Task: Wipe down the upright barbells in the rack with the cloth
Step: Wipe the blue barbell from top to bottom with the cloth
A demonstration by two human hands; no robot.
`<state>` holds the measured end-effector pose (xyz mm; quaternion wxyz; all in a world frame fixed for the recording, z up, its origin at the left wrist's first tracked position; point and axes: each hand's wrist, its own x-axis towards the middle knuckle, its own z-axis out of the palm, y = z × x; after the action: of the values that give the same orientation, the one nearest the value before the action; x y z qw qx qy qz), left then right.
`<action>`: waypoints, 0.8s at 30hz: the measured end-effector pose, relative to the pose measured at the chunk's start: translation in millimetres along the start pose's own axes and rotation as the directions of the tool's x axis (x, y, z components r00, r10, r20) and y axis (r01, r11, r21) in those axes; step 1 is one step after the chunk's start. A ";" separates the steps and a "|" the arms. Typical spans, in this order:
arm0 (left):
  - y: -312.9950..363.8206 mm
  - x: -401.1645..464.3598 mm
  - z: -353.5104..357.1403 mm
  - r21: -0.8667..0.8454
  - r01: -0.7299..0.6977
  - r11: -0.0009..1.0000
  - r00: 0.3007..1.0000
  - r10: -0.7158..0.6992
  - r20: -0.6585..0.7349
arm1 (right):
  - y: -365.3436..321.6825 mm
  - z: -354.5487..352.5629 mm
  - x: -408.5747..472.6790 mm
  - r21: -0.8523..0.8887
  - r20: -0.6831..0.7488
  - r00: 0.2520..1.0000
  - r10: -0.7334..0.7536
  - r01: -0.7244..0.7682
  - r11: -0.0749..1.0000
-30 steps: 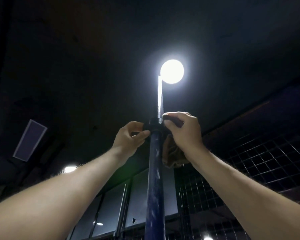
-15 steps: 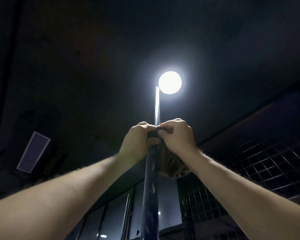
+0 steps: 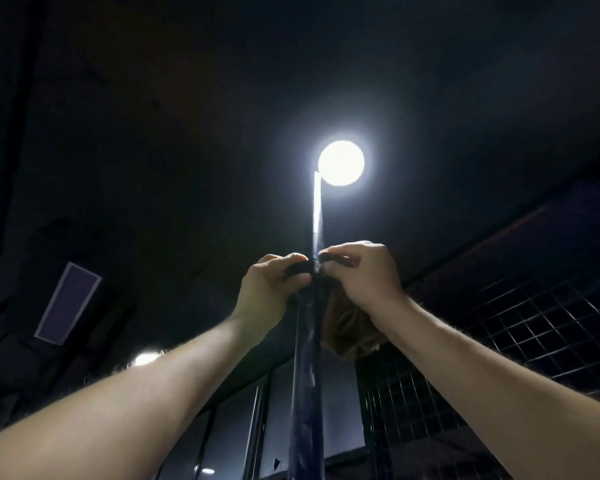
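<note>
Hands [image 3: 269,292] [image 3: 362,273] grip barbell [image 3: 307,375] collar — (cloth [image 3: 349,332] dangling).

No supporting surface in view — just 1 upright barbell [image 3: 307,375].

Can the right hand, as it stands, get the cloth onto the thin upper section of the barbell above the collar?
Probably yes. The right hand holds the cloth at the collar of the barbell, and the thin section rises bare just above it. Nothing blocks it, though its top may be beyond arm's reach.
</note>
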<state>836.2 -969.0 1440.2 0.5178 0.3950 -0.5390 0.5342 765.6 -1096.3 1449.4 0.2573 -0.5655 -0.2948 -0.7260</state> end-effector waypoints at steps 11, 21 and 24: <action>-3.8 -5.1 -3.7 -0.288 0.136 0.948 0.990 -0.142 0.001 | 21.8 14.7 -14.1 0.494 -0.016 0.919 0.395 -0.336 0.802; -1.6 -6.0 -12.7 0.243 -0.034 0.969 0.999 0.027 0.031 | -12.8 2.0 -9.7 -0.207 0.064 0.973 -0.221 0.230 0.951; 10.2 -4.8 -8.0 0.449 -0.226 0.864 0.974 0.188 0.129 | -6.7 4.5 -12.1 -0.205 0.061 0.972 -0.228 0.236 0.950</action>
<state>828.0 -960.5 1432.9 0.3267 0.4675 -0.4566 0.6829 766.6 -1088.0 1437.6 0.1034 -0.5642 -0.2851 -0.7679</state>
